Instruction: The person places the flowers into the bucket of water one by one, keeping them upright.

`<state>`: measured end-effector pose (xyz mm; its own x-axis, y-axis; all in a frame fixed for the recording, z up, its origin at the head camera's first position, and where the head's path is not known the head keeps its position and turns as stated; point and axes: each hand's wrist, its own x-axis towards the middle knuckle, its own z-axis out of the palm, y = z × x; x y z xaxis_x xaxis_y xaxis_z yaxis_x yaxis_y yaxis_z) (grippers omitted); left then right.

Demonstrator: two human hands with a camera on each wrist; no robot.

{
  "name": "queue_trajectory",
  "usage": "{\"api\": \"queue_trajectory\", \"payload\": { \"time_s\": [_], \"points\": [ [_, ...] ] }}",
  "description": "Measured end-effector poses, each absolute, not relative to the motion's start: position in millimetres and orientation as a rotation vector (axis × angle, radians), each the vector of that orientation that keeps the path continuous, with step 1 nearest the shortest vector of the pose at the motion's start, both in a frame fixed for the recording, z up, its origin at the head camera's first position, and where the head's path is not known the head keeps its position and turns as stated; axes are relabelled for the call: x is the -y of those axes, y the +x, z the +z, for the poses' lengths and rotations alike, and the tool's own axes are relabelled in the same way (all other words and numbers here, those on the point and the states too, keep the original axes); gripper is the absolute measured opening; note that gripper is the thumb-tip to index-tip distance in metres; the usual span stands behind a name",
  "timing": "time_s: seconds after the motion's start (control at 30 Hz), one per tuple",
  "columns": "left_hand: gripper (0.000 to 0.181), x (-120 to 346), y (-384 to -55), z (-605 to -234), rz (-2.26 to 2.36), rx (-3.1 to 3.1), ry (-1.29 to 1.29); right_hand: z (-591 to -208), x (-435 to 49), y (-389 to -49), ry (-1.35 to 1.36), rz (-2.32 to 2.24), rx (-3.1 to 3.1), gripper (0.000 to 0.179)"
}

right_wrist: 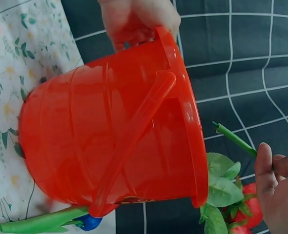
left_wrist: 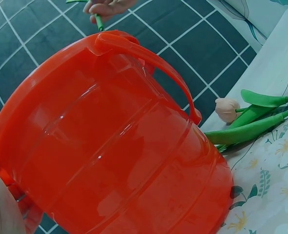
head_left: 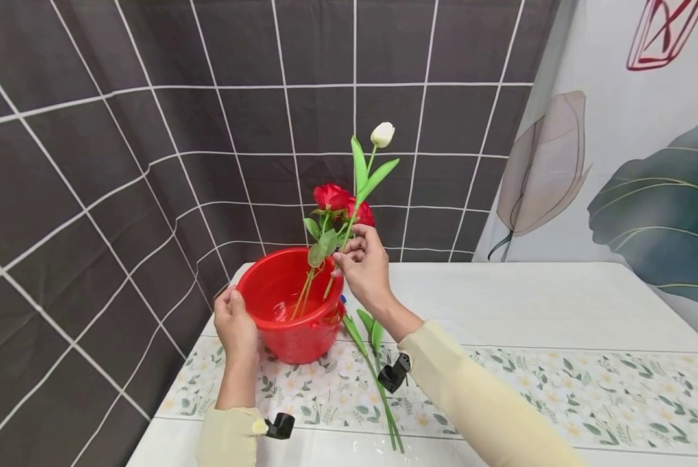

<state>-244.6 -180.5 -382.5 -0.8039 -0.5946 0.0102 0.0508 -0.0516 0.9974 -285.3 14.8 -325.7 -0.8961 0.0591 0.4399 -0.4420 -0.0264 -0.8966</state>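
A red plastic bucket [head_left: 299, 344] stands on the table, tilted in neither direction in the head view. My left hand [head_left: 236, 334] grips its rim on the left side. My right hand [head_left: 366, 267] pinches the green stem of a white tulip [head_left: 382, 135], which slants upright over the bucket's right rim. The stem's cut end [right_wrist: 224, 129] hangs above the opening in the right wrist view. Red roses [head_left: 331, 196] lean in the bucket, their heads above the rim, one partly behind the tulip stem.
Two more tulips [head_left: 378, 376] lie on the table right of the bucket, one with a pale head [left_wrist: 227, 110], the other with a blue head [right_wrist: 89, 223]. A floral strip [head_left: 536, 389] crosses the white table. A dark gridded curtain [head_left: 320, 52] hangs behind and at left.
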Motion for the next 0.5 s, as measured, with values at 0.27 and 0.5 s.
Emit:
{"api": "queue_trajectory", "payload": {
  "time_s": [0.27, 0.5],
  "points": [
    [0.044, 180.7, -245.2, -383.3, -1.902, 1.785, 0.571, -329.8, -5.7, -290.3, 0.452, 1.977, 1.954, 0.051],
    [0.043, 181.1, -245.8, -383.9, -1.885, 1.784, 0.564, -335.9, -2.1, -290.2, 0.525, 1.973, 2.006, 0.050]
  ]
}}
